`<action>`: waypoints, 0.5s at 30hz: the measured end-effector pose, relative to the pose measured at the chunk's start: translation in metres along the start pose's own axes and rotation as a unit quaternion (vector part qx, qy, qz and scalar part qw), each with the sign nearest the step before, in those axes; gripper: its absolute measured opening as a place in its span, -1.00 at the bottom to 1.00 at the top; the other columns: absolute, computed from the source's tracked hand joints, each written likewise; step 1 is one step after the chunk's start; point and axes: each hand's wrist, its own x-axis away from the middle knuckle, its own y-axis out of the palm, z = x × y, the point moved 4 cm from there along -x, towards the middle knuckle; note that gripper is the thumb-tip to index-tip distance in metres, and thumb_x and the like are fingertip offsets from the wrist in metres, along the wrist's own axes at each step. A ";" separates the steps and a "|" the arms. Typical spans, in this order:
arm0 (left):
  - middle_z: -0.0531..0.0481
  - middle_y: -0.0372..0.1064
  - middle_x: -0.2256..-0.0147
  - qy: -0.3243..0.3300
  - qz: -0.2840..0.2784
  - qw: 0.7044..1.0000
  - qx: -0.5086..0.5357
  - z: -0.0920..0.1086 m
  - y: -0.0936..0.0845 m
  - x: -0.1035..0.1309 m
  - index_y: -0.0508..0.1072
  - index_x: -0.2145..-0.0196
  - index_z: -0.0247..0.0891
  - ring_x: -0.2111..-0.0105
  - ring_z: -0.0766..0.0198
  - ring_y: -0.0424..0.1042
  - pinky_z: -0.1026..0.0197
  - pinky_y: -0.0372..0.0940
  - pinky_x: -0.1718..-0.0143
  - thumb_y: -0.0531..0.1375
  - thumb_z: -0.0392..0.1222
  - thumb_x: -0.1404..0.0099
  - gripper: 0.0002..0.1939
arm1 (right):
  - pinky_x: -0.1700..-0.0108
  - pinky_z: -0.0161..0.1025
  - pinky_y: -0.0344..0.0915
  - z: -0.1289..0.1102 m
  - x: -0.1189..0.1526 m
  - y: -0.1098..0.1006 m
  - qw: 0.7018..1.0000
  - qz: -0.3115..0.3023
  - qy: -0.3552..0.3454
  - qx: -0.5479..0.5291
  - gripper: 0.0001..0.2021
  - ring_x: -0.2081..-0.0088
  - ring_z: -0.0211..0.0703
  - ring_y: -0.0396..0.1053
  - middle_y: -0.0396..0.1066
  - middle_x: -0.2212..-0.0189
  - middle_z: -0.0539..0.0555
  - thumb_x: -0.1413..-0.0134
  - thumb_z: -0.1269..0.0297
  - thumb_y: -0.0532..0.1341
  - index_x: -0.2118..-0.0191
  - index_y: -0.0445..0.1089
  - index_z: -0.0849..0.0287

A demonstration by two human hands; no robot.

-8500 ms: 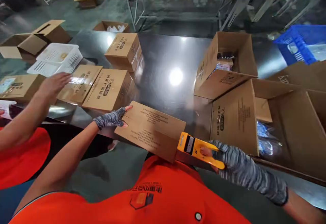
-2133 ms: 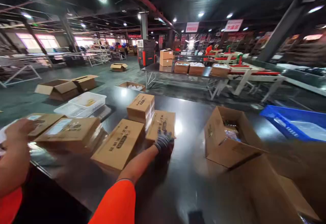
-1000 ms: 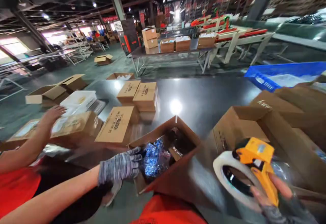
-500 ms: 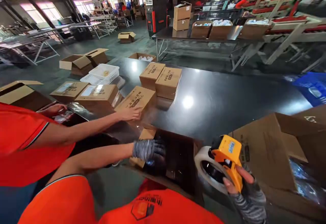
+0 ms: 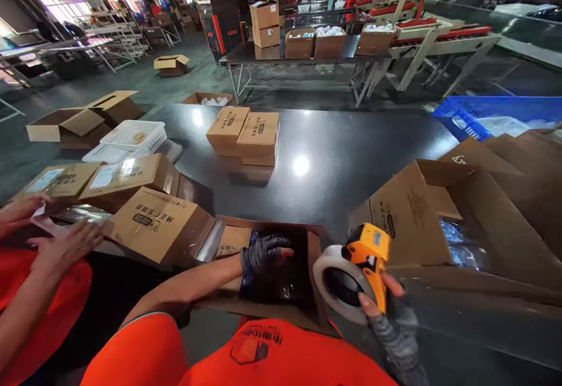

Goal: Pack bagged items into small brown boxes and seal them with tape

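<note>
My right hand, in a grey striped glove with bare fingertips, grips the yellow handle of a tape dispenser. A wide roll of clear tape sits on it. Just left of the dispenser stands an open carton at the table's near edge. Over its inside reaches my left hand, gloved too, fingers apart and slightly bent, holding nothing that I can see. Under and beside that hand lie dark, shiny plastic-wrapped contents, partly hidden. A small printed box shows at the carton's left end.
A closed carton lies left, near a co-worker's hands. Two cartons stand farther back on the dark table. On the right is a large open carton, with a blue crate behind. White baskets are far left.
The view has turned right. The co-worker's hand has left the closed carton, which now lies farther left, apart from the two cartons. My left hand stays over the open carton; my right keeps the dispenser.
</note>
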 end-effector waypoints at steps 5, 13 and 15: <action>-0.24 0.76 0.04 0.117 -0.047 0.992 0.029 0.027 -0.003 -0.010 0.76 -0.02 -0.19 -0.11 0.00 0.71 -0.04 0.57 -0.28 0.16 -0.07 -0.60 -0.64 | 0.22 -0.01 0.73 -0.017 0.002 0.046 0.990 -0.024 -0.128 -0.044 -0.74 0.17 0.14 0.75 0.68 0.07 0.10 -0.33 0.31 0.40 -0.08 0.51 -0.04; -0.20 0.70 -0.26 0.223 -0.187 0.957 -0.006 0.063 0.037 -0.018 0.73 -0.29 -0.20 -0.32 0.04 0.64 0.18 0.50 -0.40 0.21 -0.06 -0.70 -0.59 | 0.17 0.06 0.72 -0.026 -0.062 0.019 0.998 -0.033 -0.024 -0.049 -0.64 0.19 0.20 0.72 0.72 0.09 0.18 -0.20 0.01 0.48 -0.03 0.62 0.04; -0.13 0.68 -0.30 0.206 -0.203 0.957 -0.015 0.060 0.040 -0.020 0.75 -0.29 -0.11 -0.32 0.08 0.65 0.24 0.52 -0.36 0.26 -0.12 -0.67 -0.63 | 0.04 0.07 0.68 -0.040 -0.110 0.025 0.998 -0.023 0.015 -0.060 -0.50 0.09 0.18 0.70 0.70 0.02 0.21 -0.09 -0.07 0.50 -0.08 0.62 0.06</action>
